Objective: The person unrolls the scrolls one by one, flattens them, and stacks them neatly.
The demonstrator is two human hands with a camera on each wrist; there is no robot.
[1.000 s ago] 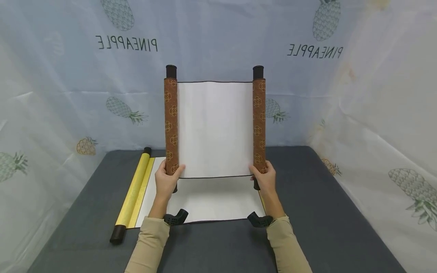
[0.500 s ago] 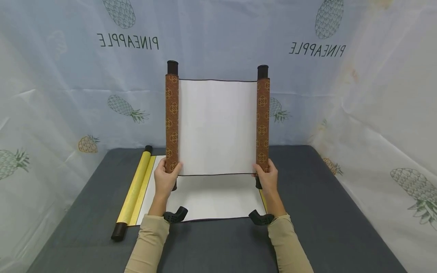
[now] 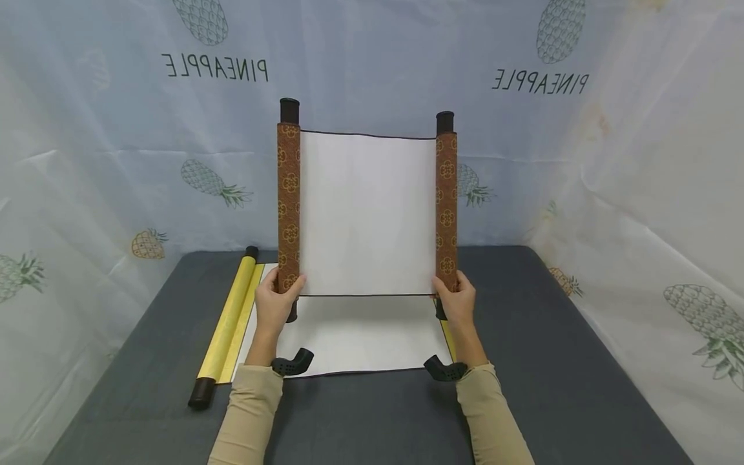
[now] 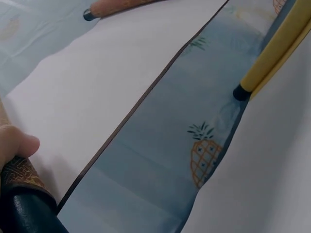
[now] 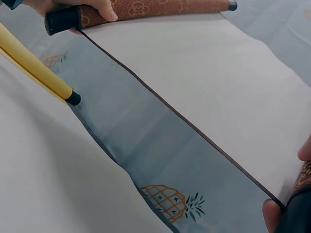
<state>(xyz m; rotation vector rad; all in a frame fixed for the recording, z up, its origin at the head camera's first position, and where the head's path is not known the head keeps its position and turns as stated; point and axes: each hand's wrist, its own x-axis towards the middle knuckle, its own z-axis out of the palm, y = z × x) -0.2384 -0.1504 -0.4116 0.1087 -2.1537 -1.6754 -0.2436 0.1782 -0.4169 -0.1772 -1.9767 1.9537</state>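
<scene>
A brown scroll (image 3: 367,213) with gold flower patterns on its rollers is held upright, its blank white sheet stretched between them. My left hand (image 3: 276,302) grips the lower end of the left roller (image 3: 289,206), thumb on the front. Around the lower end of the right roller (image 3: 446,206) my right hand (image 3: 458,302) is curled. Black knobs cap the roller ends. Below and behind, a yellow scroll (image 3: 360,336) lies unrolled on the table, its white sheet facing up. Its left yellow roller (image 3: 229,316) is visible; the right one is mostly hidden behind my right hand and the brown scroll.
The dark grey table (image 3: 540,361) stretches out on both sides of the yellow scroll. A pale curtain (image 3: 372,64) printed with pineapples hangs behind the table and along both sides.
The rollers of the brown scroll have moved slightly farther apart, showing more white sheet. The left roller has risen a little. Both hands keep their grip; the yellow scroll stays in place.
</scene>
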